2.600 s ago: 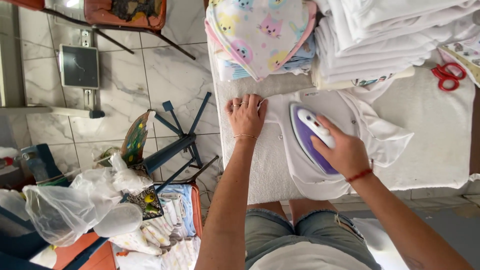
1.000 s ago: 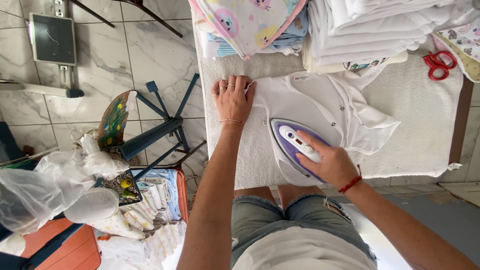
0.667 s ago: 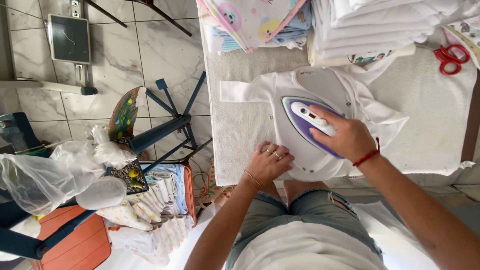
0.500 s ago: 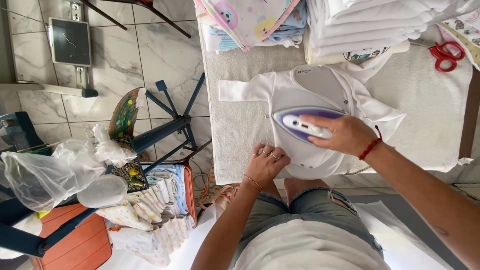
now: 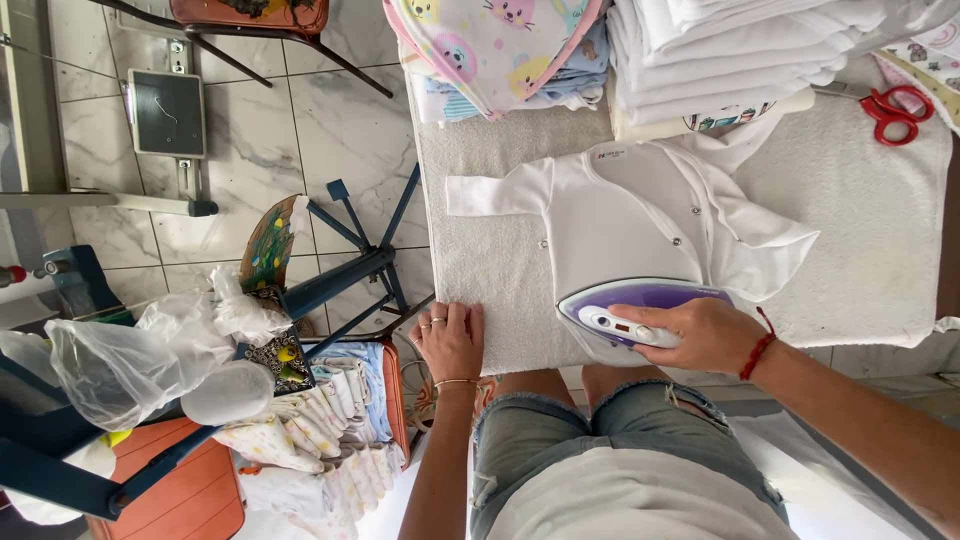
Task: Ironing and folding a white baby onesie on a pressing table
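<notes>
The right hand is closed around the handle of a purple-and-white electric iron, which rests on the near hem of a small white long-sleeved baby shirt. The left hand lies open and flat, holding nothing, on the near left edge of the pale towel-covered ironing table, just left of the shirt. At the far edge sit a stack of folded white cloths and red-handled scissors.

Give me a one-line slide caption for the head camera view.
Right hand presses a purple iron on a white baby shirt while the left hand rests flat on the towel-covered table.
</notes>
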